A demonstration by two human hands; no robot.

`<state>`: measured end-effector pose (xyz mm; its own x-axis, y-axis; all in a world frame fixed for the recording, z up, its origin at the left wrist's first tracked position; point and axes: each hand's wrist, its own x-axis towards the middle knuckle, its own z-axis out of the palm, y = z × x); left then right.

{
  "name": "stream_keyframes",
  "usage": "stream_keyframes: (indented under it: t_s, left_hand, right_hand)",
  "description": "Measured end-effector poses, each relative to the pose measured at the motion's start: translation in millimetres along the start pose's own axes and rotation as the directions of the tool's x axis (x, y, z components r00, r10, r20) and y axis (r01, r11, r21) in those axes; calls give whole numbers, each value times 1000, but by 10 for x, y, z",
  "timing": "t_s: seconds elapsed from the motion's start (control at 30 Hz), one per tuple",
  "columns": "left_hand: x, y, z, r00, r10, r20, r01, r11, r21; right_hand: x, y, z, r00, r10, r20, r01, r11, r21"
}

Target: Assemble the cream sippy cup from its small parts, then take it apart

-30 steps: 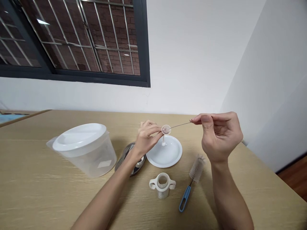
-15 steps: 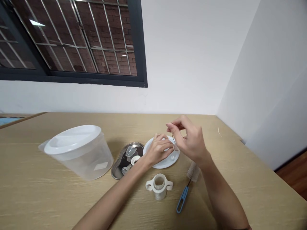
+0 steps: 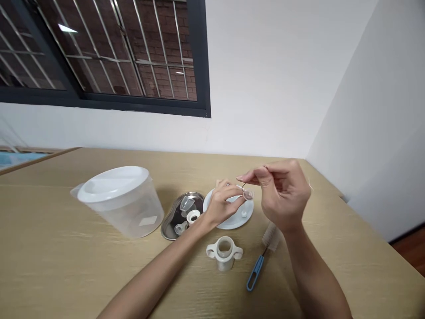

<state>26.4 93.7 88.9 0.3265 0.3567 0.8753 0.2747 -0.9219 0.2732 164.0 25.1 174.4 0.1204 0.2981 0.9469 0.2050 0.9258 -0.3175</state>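
Observation:
My left hand (image 3: pixel 223 203) pinches a small clear round piece (image 3: pixel 248 194), perhaps a silicone teat, above the white plate (image 3: pixel 229 225). Close on its right, my right hand (image 3: pixel 286 195) is raised with its fingers closed on a thin dark wire (image 3: pixel 244 185), probably a slim brush. The wire curves down to the clear piece; whether its tip is inside I cannot tell. On the plate lies a small white part (image 3: pixel 244 213). Nearer to me stands a cup with two white handles (image 3: pixel 225 262). A bottle brush (image 3: pixel 255 271) with a blue handle lies right of it.
A kidney-shaped steel tray (image 3: pixel 168 221) left of the plate holds a clear cap (image 3: pixel 187 204), a white ring (image 3: pixel 193 216) and a clear teat-like part (image 3: pixel 181 228). Farther left stands a translucent lidded pitcher (image 3: pixel 129 217). A thin white strip (image 3: pixel 310 184) lies at the right.
My right hand has moved right and turned its palm side more into view. My left hand has lifted the clear piece slightly up off the plate area. The view has shifted a little.

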Motion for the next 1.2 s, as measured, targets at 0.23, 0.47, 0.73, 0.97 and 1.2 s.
stream_keyframes:
  t_s: [0.23, 0.47, 0.73, 0.97, 1.2]
  left_hand:
    - [49, -34, -103, 977, -176, -121, 174, 984, -33]
    - [147, 38, -264, 989, -83, -124, 96, 990, 108]
    - [202, 236, -273, 994, -20, -103, 38, 984, 175]
    - [231, 286, -310, 984, -102, -148, 124, 981, 148]
    - [271, 274, -377, 973, -138, -184, 169, 972, 164]
  right_hand:
    - [165, 16, -114, 949, -38, -313, 6, 995, -103]
    - [250, 67, -243, 955, 137, -263, -163, 983, -79]
    - [155, 124, -67, 976, 173, -131, -189, 974, -123]
    - [13, 292, 113, 953, 288, 95, -281, 957, -77]
    - [-55, 324, 173, 943, 293, 157, -282, 955, -86]
